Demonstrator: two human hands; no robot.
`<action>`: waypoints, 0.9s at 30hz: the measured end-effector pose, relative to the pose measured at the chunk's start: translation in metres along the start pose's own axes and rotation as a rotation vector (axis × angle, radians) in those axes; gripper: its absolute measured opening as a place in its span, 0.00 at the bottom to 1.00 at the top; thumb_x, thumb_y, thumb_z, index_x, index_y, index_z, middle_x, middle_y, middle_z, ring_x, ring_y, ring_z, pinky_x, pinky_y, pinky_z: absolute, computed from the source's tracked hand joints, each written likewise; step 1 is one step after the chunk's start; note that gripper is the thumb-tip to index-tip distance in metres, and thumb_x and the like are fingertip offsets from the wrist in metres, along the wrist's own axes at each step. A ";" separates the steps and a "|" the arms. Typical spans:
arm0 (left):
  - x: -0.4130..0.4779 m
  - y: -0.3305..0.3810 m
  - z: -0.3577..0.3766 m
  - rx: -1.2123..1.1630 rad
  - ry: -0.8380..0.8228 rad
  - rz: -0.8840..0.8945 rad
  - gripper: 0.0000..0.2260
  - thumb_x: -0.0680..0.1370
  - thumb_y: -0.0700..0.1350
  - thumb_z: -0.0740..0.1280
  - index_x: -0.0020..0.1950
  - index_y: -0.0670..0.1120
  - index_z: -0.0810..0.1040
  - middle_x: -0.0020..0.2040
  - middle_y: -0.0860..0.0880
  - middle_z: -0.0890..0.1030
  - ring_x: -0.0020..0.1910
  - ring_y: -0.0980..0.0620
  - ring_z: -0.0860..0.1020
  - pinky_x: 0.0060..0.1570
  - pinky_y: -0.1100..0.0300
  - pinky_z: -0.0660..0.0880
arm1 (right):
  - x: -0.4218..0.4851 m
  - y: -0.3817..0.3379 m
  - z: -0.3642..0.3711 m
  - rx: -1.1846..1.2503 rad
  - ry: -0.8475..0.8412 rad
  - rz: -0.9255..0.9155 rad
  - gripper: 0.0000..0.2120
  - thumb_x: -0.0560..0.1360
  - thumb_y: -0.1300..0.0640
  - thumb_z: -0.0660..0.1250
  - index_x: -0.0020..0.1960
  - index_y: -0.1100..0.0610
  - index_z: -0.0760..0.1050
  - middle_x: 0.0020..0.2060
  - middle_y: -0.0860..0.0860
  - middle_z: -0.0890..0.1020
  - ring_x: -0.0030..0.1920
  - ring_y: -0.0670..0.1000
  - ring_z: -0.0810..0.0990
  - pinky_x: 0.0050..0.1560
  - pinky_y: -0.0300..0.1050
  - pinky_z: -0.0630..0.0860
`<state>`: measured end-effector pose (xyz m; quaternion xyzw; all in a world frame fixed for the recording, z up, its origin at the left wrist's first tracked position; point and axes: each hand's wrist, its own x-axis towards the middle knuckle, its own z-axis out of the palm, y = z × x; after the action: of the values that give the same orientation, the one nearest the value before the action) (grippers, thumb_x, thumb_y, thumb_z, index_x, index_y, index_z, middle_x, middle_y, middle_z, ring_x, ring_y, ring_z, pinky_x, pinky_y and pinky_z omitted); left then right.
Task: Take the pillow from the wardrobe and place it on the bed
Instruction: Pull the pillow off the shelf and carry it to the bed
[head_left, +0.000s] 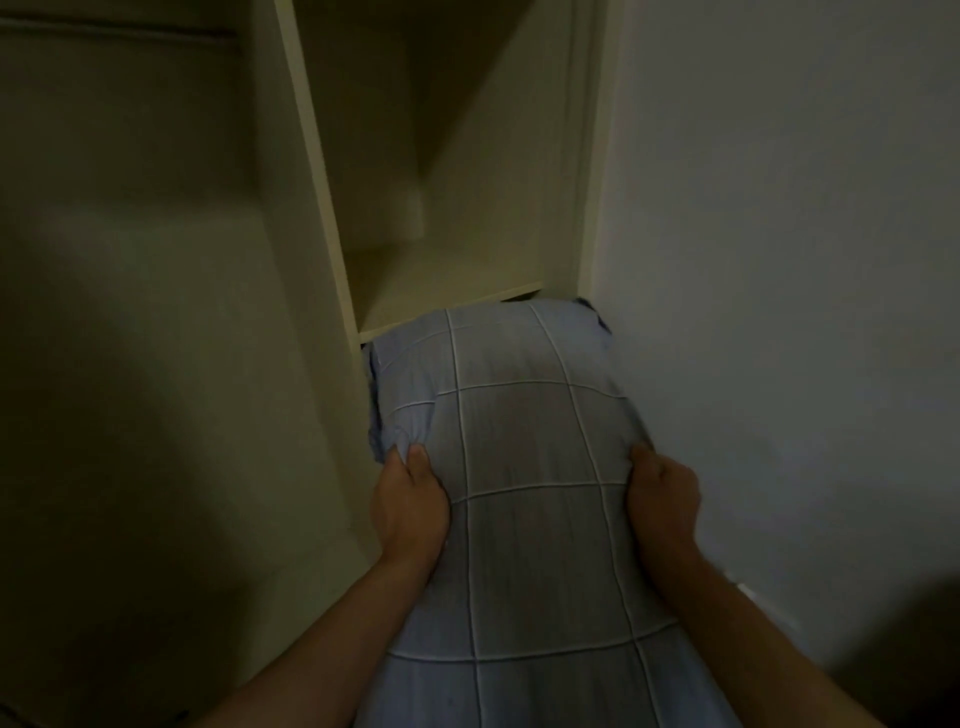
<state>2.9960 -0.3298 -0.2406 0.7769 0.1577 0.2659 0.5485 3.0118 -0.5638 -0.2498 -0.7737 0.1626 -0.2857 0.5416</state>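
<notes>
the white wardrobe stands open. the blue checked pillow sticks out from under the wardrobe's shelf, its far end by the shelf edge. the left hand squeezes the pillow's left side. the right hand squeezes its right side.

Pale wardrobe shelf bare; blue checked pillow beneath its edge

Home bedroom; open wardrobe; pillow.
</notes>
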 end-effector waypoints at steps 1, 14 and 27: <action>-0.003 0.005 -0.002 -0.004 0.019 0.016 0.17 0.84 0.47 0.55 0.61 0.36 0.76 0.57 0.38 0.80 0.54 0.47 0.77 0.54 0.60 0.67 | -0.002 -0.006 -0.006 0.001 0.011 -0.016 0.23 0.80 0.56 0.61 0.27 0.52 0.59 0.22 0.49 0.63 0.26 0.48 0.63 0.28 0.44 0.60; -0.014 0.087 -0.058 -0.161 0.034 0.248 0.15 0.84 0.48 0.54 0.51 0.42 0.77 0.48 0.42 0.82 0.48 0.42 0.79 0.53 0.49 0.75 | -0.026 -0.090 -0.054 0.205 0.120 -0.124 0.22 0.79 0.55 0.62 0.29 0.51 0.59 0.24 0.47 0.61 0.24 0.45 0.61 0.30 0.44 0.58; 0.046 0.165 -0.146 -0.224 0.183 0.486 0.20 0.83 0.54 0.53 0.66 0.45 0.75 0.57 0.44 0.82 0.54 0.45 0.79 0.57 0.46 0.76 | -0.032 -0.202 -0.001 0.544 0.090 -0.221 0.23 0.79 0.51 0.62 0.28 0.49 0.59 0.24 0.46 0.62 0.27 0.47 0.62 0.30 0.43 0.60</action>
<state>2.9397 -0.2504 -0.0374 0.6991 -0.0148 0.4746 0.5346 2.9749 -0.4738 -0.0697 -0.5995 0.0188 -0.4102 0.6870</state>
